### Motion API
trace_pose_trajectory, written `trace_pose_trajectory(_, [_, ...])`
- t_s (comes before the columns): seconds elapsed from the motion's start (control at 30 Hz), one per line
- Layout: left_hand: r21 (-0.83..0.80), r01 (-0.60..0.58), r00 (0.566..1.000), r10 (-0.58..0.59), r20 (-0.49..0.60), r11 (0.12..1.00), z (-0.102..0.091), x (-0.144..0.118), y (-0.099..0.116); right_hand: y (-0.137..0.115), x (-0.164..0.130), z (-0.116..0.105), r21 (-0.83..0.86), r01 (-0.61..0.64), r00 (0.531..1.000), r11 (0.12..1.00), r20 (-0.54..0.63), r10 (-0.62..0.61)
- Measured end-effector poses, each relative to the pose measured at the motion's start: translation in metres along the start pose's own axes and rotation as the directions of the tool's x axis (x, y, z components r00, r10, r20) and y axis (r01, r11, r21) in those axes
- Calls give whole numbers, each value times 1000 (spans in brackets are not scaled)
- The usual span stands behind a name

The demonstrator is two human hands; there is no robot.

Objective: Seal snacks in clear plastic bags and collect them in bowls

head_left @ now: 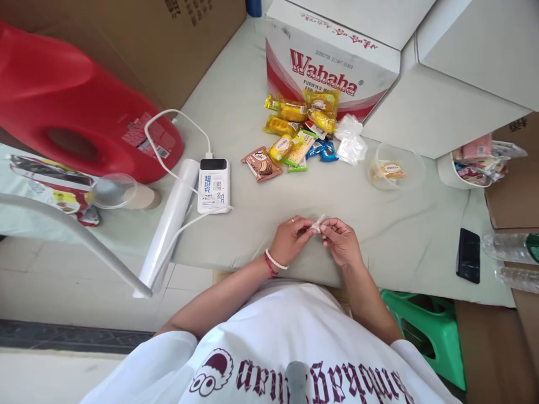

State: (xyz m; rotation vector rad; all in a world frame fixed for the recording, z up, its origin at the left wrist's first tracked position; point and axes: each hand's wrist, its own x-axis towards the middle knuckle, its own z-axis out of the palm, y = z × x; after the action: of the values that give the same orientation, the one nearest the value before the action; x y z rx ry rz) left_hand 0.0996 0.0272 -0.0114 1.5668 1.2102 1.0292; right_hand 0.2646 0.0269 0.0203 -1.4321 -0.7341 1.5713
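Note:
A small, crumpled, whitish piece of thin plastic (318, 223) is pinched between my two hands, above the near part of the table (252, 235). My left hand (289, 240), with a white bead bracelet at the wrist, grips it from the left by thumb and fingertips. From the right, my right hand (342, 241) holds the other side in a pinch. What exactly the plastic is, I cannot make out. Beyond the hands lies a heap of wrapped snacks, with yellow packets (281, 147) and a brown packet (261, 164). Crumpled clear plastic bags (351, 139) lie at its right.
A round clear plastic tub (411, 178) holds a yellow packet. Behind the snacks stands a Wahaha carton (290, 62). On the left are a power bank (214, 193) with a white cable, a plastic roll (166, 233) and a red jug (46, 106). A phone (468, 255) lies right.

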Motion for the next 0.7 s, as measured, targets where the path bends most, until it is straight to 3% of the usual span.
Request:
trace_pose_trajectory(0.23, [-153,179,983,-183,-18,972,-8,-3,-5,1,-6,-14,-78,30,998,997,58,-25])
trace_pose_trajectory(0.37, [-66,126,992,-128,-20,990,-8,-5,-1,10,-10,-6,-223,83,990,971,130,-55])
trace_pose_trajectory(0.53, [-87,13,998,-18,-58,996,-10,-8,2,10,-11,-1,-122,72,997,990,36,-68])
trace_pose_trajectory(0.7, [34,-121,992,122,-45,992,-9,-10,0,6,-14,-5,-124,78,997,989,19,-76])
